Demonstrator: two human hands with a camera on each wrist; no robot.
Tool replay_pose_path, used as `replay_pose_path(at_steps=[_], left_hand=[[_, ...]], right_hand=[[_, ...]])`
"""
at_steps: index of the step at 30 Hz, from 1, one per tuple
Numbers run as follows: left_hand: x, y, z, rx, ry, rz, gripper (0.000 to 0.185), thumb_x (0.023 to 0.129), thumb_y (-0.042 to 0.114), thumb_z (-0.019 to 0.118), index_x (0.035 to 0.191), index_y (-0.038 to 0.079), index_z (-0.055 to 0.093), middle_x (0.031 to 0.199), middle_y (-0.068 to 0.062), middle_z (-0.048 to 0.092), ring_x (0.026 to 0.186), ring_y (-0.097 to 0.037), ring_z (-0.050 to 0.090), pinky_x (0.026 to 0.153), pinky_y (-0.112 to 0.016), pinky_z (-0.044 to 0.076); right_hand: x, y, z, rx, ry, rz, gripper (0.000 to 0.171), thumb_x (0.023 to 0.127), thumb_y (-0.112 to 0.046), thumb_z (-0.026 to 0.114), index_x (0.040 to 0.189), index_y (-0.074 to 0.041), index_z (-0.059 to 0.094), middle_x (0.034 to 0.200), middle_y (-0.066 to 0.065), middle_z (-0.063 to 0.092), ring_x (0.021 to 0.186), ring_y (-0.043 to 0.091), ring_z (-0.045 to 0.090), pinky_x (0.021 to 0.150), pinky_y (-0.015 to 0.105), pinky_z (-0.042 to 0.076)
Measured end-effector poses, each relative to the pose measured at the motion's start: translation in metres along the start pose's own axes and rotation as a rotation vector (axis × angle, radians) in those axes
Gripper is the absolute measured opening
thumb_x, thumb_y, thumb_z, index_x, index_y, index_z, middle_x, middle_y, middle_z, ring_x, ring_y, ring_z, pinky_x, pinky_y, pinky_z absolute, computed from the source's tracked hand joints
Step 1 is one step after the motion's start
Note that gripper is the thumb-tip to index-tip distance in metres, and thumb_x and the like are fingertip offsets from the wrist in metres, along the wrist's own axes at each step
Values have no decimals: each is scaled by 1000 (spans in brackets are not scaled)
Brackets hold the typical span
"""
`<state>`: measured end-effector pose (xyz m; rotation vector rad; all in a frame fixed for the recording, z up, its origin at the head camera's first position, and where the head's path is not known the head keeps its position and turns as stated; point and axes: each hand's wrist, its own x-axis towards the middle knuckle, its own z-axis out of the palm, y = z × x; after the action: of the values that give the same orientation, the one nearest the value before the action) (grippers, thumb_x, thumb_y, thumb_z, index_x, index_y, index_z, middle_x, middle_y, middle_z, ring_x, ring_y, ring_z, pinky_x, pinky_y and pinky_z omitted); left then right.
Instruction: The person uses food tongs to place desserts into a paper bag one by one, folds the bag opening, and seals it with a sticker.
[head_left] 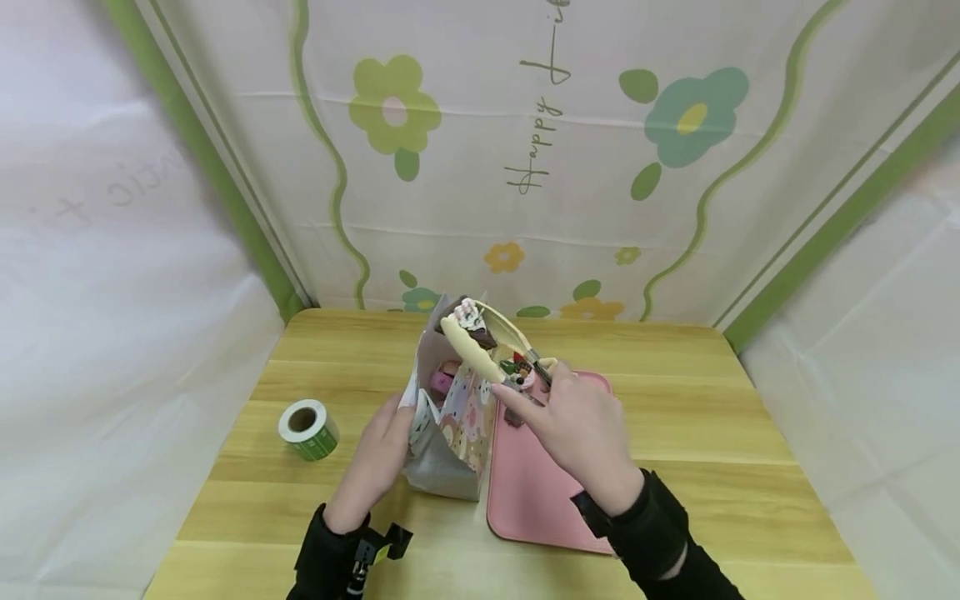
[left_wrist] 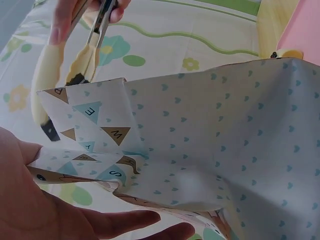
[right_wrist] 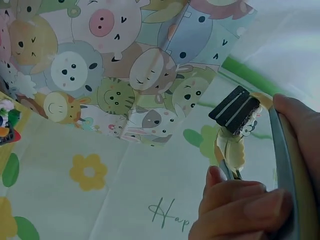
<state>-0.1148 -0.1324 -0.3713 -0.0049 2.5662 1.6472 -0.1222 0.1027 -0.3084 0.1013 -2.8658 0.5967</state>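
Note:
My right hand [head_left: 581, 425] grips tongs [head_left: 474, 352] with cream-coloured tips and metal arms. Between the tips is a slice of layered chocolate cake [right_wrist: 235, 112] with white topping, held over the mouth of a paper bag [head_left: 444, 477]. The bag stands upright, printed with cartoon animals on one side and small hearts and lettered pennants on another. At its left side my left hand [head_left: 375, 454] holds the rim, the bag's edge lying between thumb and fingers [left_wrist: 125, 222]. A pinkish-purple item [head_left: 442, 381] lies inside the bag; the rest of the contents is hidden.
Right of the bag lies a pink tray [head_left: 536, 492], with a fruit-topped cake [head_left: 517, 372] and a dark piece [head_left: 513, 418] near its far left. A roll of green-and-white labels [head_left: 309, 429] sits on the wooden table [head_left: 247, 500] at left. Printed cloth [head_left: 465, 208] hangs behind.

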Motion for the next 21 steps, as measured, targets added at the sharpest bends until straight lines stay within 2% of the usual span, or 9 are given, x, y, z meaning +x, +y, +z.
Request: replay_pose_path(at_steps=[7, 13, 21], left_hand=[[0, 0, 1, -7, 0, 0, 47, 96, 31, 30, 132, 2, 40, 123, -16, 47, 109, -29, 44, 89, -48, 35], [0, 1, 1, -1, 10, 11, 44, 96, 28, 31, 129, 2, 43, 119, -14, 49, 104, -27, 46, 87, -46, 37], [-1, -1, 2, -2, 12, 16, 45, 96, 30, 31, 129, 2, 43, 120, -15, 49, 106, -28, 45, 88, -46, 36]], right_hand=[[16, -2, -2, -133, 19, -157, 65, 70, -80, 34, 63, -15, 42, 46, -4, 37, 35, 11, 34, 31, 29, 27], [30, -3, -13, -285, 8, -255, 71, 68, -83, 29, 56, -13, 40, 46, -3, 34, 33, 13, 33, 29, 29, 25], [41, -12, -34, -415, -16, -397, 64, 70, -76, 42, 51, -16, 38, 46, -2, 34, 36, 14, 33, 32, 29, 26]])
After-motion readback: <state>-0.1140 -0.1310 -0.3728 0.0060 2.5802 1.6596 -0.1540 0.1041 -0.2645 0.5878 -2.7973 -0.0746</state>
